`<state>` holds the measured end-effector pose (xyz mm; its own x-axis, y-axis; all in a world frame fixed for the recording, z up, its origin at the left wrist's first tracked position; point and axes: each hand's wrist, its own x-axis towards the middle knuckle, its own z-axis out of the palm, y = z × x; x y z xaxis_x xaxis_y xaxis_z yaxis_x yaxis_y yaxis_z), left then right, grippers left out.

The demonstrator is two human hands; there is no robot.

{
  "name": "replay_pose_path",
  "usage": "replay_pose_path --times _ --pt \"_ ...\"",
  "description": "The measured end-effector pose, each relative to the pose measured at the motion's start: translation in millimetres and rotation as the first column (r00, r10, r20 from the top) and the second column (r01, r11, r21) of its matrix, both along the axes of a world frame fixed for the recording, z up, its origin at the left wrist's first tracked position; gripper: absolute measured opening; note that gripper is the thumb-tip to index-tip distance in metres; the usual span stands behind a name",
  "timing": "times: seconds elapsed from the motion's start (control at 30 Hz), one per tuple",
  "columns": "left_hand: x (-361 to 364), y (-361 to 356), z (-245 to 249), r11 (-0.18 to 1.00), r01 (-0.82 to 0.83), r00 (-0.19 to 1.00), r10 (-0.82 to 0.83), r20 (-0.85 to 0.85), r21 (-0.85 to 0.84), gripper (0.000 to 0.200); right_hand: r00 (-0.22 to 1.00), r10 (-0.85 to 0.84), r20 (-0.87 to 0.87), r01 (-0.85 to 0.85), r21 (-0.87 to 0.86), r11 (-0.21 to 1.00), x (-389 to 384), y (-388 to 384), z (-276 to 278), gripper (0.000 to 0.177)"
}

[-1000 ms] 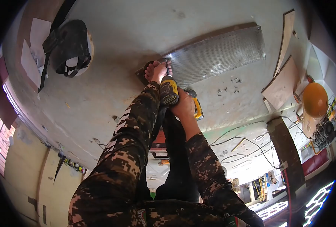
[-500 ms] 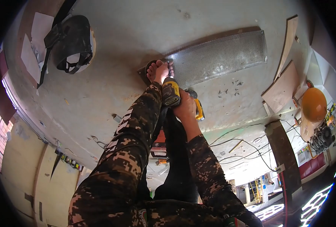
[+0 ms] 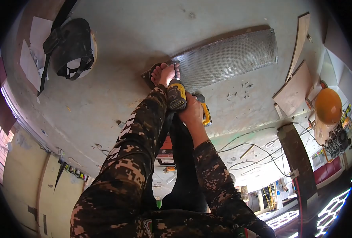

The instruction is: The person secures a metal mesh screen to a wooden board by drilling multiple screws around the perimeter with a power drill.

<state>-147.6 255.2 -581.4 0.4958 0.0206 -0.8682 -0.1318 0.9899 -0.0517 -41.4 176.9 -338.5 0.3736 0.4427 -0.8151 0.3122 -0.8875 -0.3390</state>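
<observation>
My right hand (image 3: 192, 110) is closed around the grip of a yellow-and-black cordless drill (image 3: 176, 95), which points away from me. At the drill's front end, my left hand (image 3: 167, 74) has its fingers curled down over a dark, rounded part at the near-left end of a perforated metal sheet (image 3: 231, 57). What those fingers hold is hidden, and the drill's tip is hard to make out beside them. The sheet lies slanted, reaching up to the right. Several small screws (image 3: 239, 94) are scattered below it.
A black welding helmet (image 3: 72, 49) rests at the left of the grey work surface (image 3: 124, 35). Wooden pieces (image 3: 292, 89) lie to the right, near an orange hard hat (image 3: 328, 106). Loose cables (image 3: 259, 148) run along the lower right, beside a dark post (image 3: 298, 158).
The whole view has shifted slightly. Both hands and the drill keep nearly the same position at the left end of the metal sheet.
</observation>
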Motion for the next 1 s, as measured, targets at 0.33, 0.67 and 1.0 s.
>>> replay_pose_path --times 0.33,0.67,1.0 --pt "-10.3 -3.9 -38.9 0.99 0.131 0.974 -0.12 -0.19 0.047 0.031 0.999 0.054 -0.01 -0.054 -0.021 0.998 5.4 4.0 -1.0 0.054" --pt "-0.6 17.7 -0.8 0.101 0.922 0.343 -0.664 -0.664 0.374 0.027 0.999 0.048 -0.022 -0.049 -0.046 0.998 8.2 7.1 -5.4 0.049" --pt "-42.5 1.2 47.5 0.23 0.749 0.659 -0.152 -0.737 0.622 0.038 0.986 0.166 -0.028 -0.169 -0.177 0.97 22.5 31.8 11.3 0.05"
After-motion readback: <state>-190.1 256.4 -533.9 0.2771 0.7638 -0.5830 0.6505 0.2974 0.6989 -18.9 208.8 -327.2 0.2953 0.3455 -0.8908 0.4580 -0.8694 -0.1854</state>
